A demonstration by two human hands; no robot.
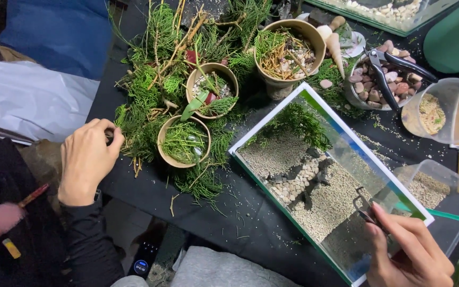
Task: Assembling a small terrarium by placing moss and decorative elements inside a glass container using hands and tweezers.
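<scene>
The tank [322, 175], at five o'clock, is mid-planting, I judge: my right hand [407, 252] pinches tweezers [365, 210] over gravel [325, 204]. My left hand [86, 159], at nine o'clock, rests loosely curled by greenery [144, 106]; next calls for a steady placement.

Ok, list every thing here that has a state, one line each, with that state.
Glass tank: open-topped, holding gravel, a pebble strip and a green sprig.
Right hand: closed on a thin metal tool dipped into the tank.
Left hand: curled at the greenery's edge; any hold hidden.
Pruning shears: lying across the stone bowl.
Three tan pots: upright, filled with greenery.
Clear cup: uncovered, partly filled.
</scene>
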